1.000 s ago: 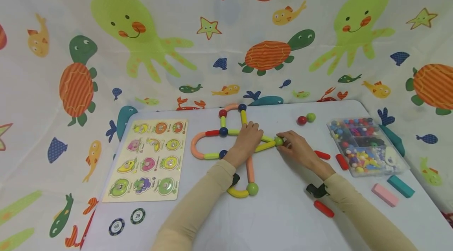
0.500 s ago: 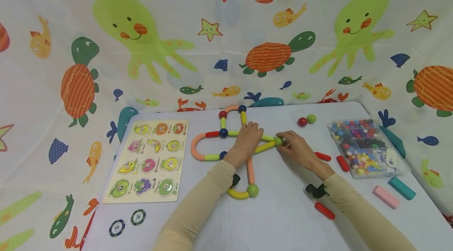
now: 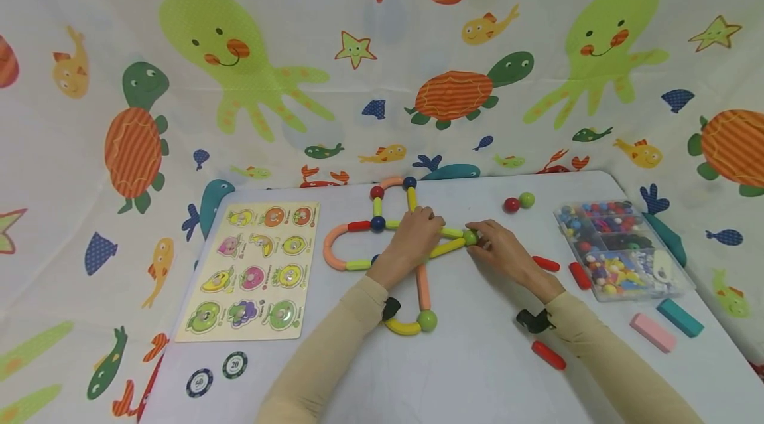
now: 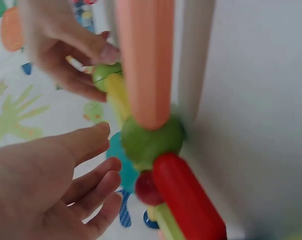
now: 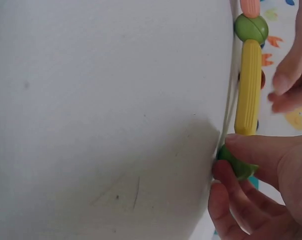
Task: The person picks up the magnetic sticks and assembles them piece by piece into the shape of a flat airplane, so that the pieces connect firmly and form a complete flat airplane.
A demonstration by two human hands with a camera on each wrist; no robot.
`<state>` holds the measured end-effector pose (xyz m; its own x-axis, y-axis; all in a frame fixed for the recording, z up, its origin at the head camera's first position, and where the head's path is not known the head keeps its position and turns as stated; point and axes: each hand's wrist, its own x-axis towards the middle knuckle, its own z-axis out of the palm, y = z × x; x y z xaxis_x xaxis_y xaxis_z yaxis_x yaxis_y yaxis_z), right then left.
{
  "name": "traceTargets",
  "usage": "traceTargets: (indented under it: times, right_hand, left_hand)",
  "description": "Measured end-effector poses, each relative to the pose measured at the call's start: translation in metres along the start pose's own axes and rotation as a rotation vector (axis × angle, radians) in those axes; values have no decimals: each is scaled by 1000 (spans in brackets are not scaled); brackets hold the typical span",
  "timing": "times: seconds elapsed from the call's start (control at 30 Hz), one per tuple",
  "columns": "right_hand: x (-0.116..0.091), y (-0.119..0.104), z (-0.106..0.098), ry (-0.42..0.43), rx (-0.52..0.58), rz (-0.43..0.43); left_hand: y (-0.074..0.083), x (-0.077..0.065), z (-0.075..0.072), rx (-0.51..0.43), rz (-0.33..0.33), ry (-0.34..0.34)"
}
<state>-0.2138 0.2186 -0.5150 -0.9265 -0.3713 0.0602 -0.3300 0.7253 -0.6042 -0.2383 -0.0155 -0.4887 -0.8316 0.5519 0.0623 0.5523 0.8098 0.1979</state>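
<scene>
A flat figure of magnetic rods and balls lies mid-table in the head view. My right hand point(image 3: 500, 250) pinches the green ball point(image 3: 471, 237) at its right corner between thumb and fingers; the right wrist view shows this ball point(image 5: 236, 164) at the end of a yellow rod point(image 5: 248, 87). My left hand point(image 3: 416, 238) is over the figure's middle and hides part of it. In the left wrist view, this hand's fingers are loosely bent with nothing between them, beside a green ball point(image 4: 153, 140) that joins a salmon rod point(image 4: 146, 60) and a red rod point(image 4: 188, 200).
At left lies a fruit puzzle board point(image 3: 239, 324) with two poker chips point(image 3: 199, 383) in front. A clear bead box point(image 3: 674, 288) stands at right, near loose red rods point(image 3: 548, 355), a pink block point(image 3: 653, 332) and a teal block point(image 3: 680, 318). A loose red ball point(image 3: 511, 205) lies behind.
My left hand has shifted slightly and its wrist has moved a little left, covering more of a blue ball. My right hand stays on the green ball.
</scene>
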Motion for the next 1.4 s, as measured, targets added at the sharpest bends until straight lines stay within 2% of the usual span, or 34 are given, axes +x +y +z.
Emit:
traceTargets:
  times: [0.13, 0.33, 0.5, 0.63, 0.8, 0.93, 1.13, 1.4]
  right_hand:
    - [-3, -2, -4, -1, -4, 28]
    - [-15, 1, -13, 14, -32, 100]
    - [-33, 11, -28, 60, -57, 113]
    - [-51, 24, -40, 122, -102, 107]
    - [-74, 36, -51, 173, -175, 107]
    - [-86, 40, -55, 140, -205, 154]
    - [-88, 45, -55, 111, -206, 203]
    - [-85, 48, -52, 139, -200, 135]
  left_hand:
    - [-7, -24, -9, -140, -56, 25]
    - [-26, -70, -13, -278, -161, 58]
    - [-44, -104, -10, -324, -216, 143]
    - [-53, -120, -8, -324, -227, 199]
    - [-58, -131, -4, -349, -199, 207]
    - [-59, -135, -2, -346, -187, 203]
    - [-64, -135, 1, -334, -176, 220]
    - [-68, -136, 4, -368, -175, 211]
